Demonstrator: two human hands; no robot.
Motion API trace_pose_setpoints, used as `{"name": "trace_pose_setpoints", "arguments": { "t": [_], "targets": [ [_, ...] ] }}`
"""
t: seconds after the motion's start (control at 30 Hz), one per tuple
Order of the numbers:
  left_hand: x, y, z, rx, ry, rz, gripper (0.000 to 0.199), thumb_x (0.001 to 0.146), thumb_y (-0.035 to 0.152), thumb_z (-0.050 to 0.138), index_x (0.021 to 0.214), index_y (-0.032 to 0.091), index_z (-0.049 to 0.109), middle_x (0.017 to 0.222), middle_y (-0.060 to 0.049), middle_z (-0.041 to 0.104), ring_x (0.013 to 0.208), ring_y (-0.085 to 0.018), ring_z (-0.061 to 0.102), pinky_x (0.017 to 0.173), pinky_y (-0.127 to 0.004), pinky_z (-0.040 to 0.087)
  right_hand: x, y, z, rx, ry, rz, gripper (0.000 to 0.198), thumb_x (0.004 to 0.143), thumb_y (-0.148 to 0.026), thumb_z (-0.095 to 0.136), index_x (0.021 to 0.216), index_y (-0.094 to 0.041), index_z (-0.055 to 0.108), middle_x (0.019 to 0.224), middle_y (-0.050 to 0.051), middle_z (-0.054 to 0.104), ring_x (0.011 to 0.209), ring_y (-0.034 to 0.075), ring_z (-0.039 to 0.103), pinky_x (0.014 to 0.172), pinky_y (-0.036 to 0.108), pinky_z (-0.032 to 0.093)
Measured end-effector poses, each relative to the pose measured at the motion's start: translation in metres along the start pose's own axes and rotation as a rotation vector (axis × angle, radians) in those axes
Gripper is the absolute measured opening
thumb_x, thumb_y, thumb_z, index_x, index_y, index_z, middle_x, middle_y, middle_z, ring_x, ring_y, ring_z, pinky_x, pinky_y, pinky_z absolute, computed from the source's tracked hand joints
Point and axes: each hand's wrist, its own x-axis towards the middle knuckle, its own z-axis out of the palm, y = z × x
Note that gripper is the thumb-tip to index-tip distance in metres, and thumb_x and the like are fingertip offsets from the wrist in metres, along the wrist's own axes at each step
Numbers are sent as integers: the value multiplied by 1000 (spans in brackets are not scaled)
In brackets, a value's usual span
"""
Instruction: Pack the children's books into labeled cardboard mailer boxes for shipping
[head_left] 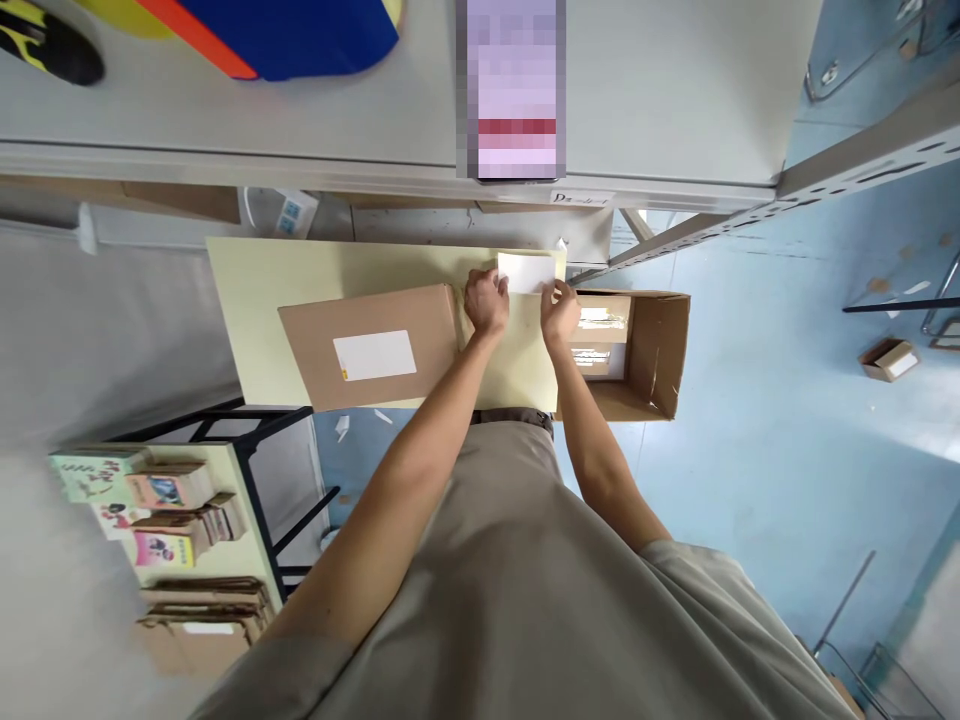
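A white paper label [526,272] is stretched between my two hands above the far edge of the pale yellow tabletop [517,365]. My left hand [486,300] pinches its left corner, fingers curled. At the lower right corner, my right hand [560,312] grips it between thumb and fingers. Left of my hands lies a closed brown cardboard box [300,345] with a white label [375,355] on top. To the right of my right hand stands an open cardboard box [660,350]; the flat items inside it cannot be made out clearly.
A grey metal shelf [675,100] runs across beyond the table, bearing a blue object [300,35] and a phone-like screen, blurred out. At lower left, a side table holds books [169,485] and stacked flattened cardboard [202,625]. A small box [889,358] lies on the blue floor.
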Motion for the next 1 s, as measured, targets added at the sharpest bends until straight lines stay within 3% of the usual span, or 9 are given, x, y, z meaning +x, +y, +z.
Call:
{"name": "trace_pose_setpoints", "arguments": {
  "t": [0.13, 0.2, 0.27, 0.4, 0.53, 0.63, 0.77, 0.9, 1.0],
  "targets": [
    [-4, 5, -5, -130, 23, 18, 17, 111, 21, 73, 112, 24, 89, 119, -12, 89, 110, -31, 83, 108, -43, 62, 0, -5, -9, -7, 53, -19, 35, 116, -42, 66, 140, -18, 77, 154, 22, 77, 140, 36, 77, 127, 59, 61],
    [-8, 9, -9, -189, 15, 88, 18, 112, 22, 71, 114, 25, 89, 119, -10, 90, 106, -28, 83, 107, -41, 63, 1, -8, -11, 59, 76, -99, 42, 115, -46, 68, 145, -17, 75, 157, 23, 75, 149, 36, 72, 131, 57, 58],
    [-14, 13, -9, -252, -24, 190, 18, 112, 23, 71, 113, 25, 89, 121, -9, 90, 105, -25, 84, 107, -38, 64, 2, -14, -12, 186, 9, -181, 51, 116, -57, 69, 148, -18, 73, 158, 22, 75, 150, 34, 72, 126, 52, 62],
    [-27, 21, -2, -335, -172, 363, 18, 112, 24, 71, 115, 24, 89, 127, -10, 90, 113, -24, 86, 107, -36, 68, 9, -29, -19, 327, -131, -214, 61, 109, -77, 74, 139, -23, 76, 145, 17, 82, 137, 30, 78, 109, 43, 68],
    [-30, 20, 7, -312, -347, 465, 25, 115, 26, 67, 124, 22, 90, 136, -12, 90, 126, -27, 86, 116, -40, 69, 23, -29, -52, 195, -37, -184, 40, 114, -61, 71, 100, -23, 74, 102, 10, 83, 105, 26, 80, 96, 38, 65],
    [-18, 16, 12, -118, -381, 527, 36, 115, 25, 66, 145, 21, 86, 163, -17, 79, 152, -32, 76, 135, -47, 59, 35, -19, -85, 102, 64, -152, 36, 114, -48, 70, 88, -24, 68, 88, 7, 77, 91, 24, 75, 88, 36, 60],
    [2, 17, 25, 187, -519, 627, 69, 110, 27, 67, 178, 18, 62, 197, -16, 43, 183, -40, 42, 152, -58, 36, 47, -2, -110, 70, 120, -159, 41, 117, -54, 65, 88, -24, 68, 89, 8, 78, 93, 25, 75, 89, 37, 59],
    [13, 23, 39, 313, -636, 638, 89, 108, 31, 62, 193, 15, 37, 202, -16, 31, 184, -43, 34, 151, -65, 35, 57, 10, -106, 64, 109, -114, 43, 116, -58, 66, 90, -24, 72, 92, 9, 81, 95, 27, 76, 92, 39, 59],
    [13, 26, 41, 377, -652, 628, 94, 105, 28, 63, 192, 10, 35, 202, -18, 29, 183, -46, 33, 150, -68, 35, 61, 15, -92, 81, 123, -38, 38, 116, -50, 66, 91, -23, 73, 94, 9, 83, 94, 26, 76, 94, 39, 59]
  ]
}}
